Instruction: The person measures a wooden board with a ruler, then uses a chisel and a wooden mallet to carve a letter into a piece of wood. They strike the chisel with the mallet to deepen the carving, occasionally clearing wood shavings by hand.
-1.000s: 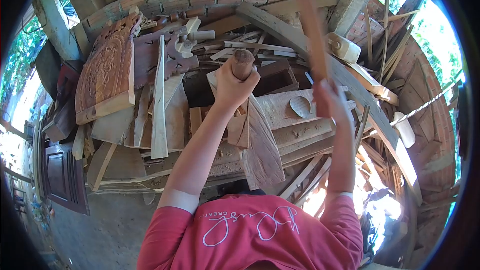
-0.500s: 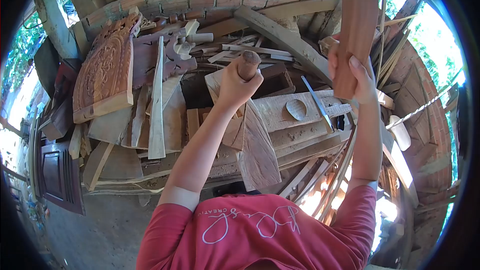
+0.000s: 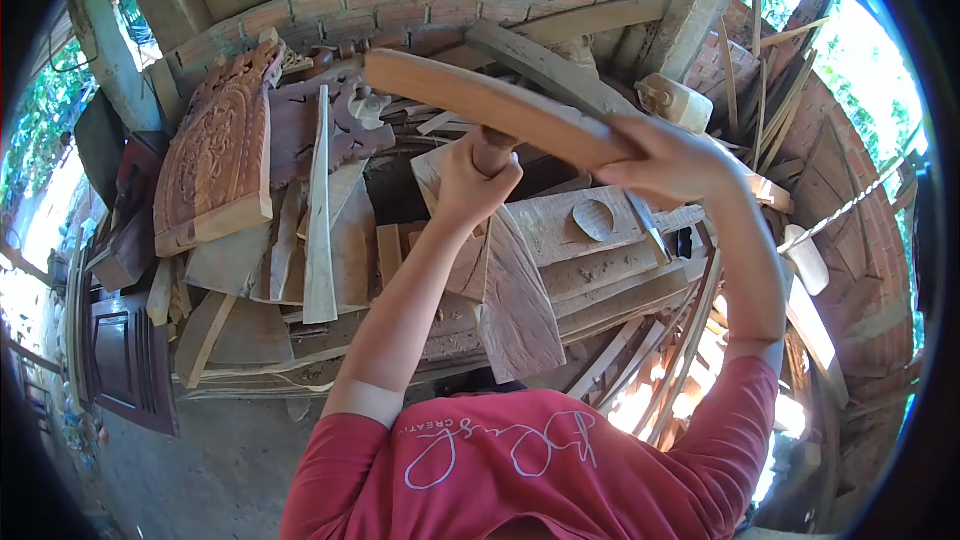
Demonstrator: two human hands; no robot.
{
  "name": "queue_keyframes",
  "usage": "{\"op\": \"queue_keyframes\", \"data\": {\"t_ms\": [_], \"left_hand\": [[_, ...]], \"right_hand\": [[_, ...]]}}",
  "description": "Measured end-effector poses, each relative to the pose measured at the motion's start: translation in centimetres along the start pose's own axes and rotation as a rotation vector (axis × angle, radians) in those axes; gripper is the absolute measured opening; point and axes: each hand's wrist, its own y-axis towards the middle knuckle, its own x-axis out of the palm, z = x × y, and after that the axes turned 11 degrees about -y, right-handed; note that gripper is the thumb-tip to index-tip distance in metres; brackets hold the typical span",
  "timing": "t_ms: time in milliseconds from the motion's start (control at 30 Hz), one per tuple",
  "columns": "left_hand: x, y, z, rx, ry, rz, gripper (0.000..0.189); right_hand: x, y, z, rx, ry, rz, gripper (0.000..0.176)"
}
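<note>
My left hand [image 3: 478, 185] is closed around an upright round wooden tool handle [image 3: 493, 152]. Its lower end is hidden behind my fist and forearm. In my right hand [image 3: 670, 165] is a thick reddish-brown wooden bar [image 3: 480, 100], gripped near one end. The bar slants across above my left fist and overlaps the top of the handle in this view. Below the left fist, a grained wooden board [image 3: 518, 325] sticks out over the bench edge toward me. A small oval wooden piece [image 3: 593, 221] and a narrow metal blade [image 3: 648, 228] lie to the right.
Stacked planks [image 3: 610, 275] form the work surface. A carved panel [image 3: 215, 155] leans at the left beside a pale upright strip [image 3: 320, 230]. Behind runs a low brick wall [image 3: 400, 0]. A plastic jug [image 3: 678, 103] and a twisted rope [image 3: 855, 202] are at the right.
The wooden bar has swung from upright at the right to lying across over my left fist. My right hand has turned with it; the left has stayed nearly in place.
</note>
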Motion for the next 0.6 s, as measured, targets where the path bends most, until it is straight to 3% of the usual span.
{"op": "queue_keyframes", "data": {"t_ms": [67,100,133,200,233,267,333,400,467,500,533,600], "left_hand": [[-0.1,0.1,0.2,0.054,0.027,0.01,0.013],[-0.3,0.2,0.1,0.017,0.011,-0.002,0.013],[-0.3,0.1,0.0,-0.023,-0.007,-0.009,0.013],[-0.2,0.1,-0.2,-0.027,-0.035,0.007,0.012],[-0.2,0.1,0.0,-0.01,-0.012,0.008,0.012],[-0.2,0.0,0.2,0.005,0.014,0.008,0.011],[-0.5,-0.1,-0.1,0.025,0.01,0.012,0.012],[-0.8,0.1,-0.5,0.049,0.001,0.013,0.013],[-1.0,0.3,-0.8,-0.006,0.001,0.008,0.013],[-0.9,0.3,-0.8,-0.006,-0.002,0.017,0.013],[-0.8,0.3,-0.6,-0.038,-0.009,0.021,0.013],[-1.1,-0.2,-0.3,-0.059,-0.013,0.065,0.013]], "right_hand": [[-1.6,-0.6,1.4,0.004,0.167,0.182,0.064],[-1.7,-0.8,1.4,0.136,0.611,0.187,0.063],[-1.3,-0.8,1.5,0.139,0.606,0.181,0.063],[0.7,0.0,2.1,-0.059,0.915,0.215,0.055],[1.8,0.2,1.9,0.034,-0.071,0.235,0.055],[1.5,-0.1,2.0,0.027,-0.073,0.236,0.055],[-1.3,-0.7,-0.3,0.016,-0.094,-0.081,0.06],[-1.6,-1.1,0.3,0.032,0.0,0.005,0.054],[-0.1,-1.0,0.8,-0.038,0.852,0.391,0.056],[0.4,-0.8,1.0,-0.113,0.921,0.323,0.058],[0.8,-0.8,0.7,-0.12,0.917,0.311,0.058],[1.4,-0.7,-1.0,-0.01,-0.038,-0.137,0.06]]}}
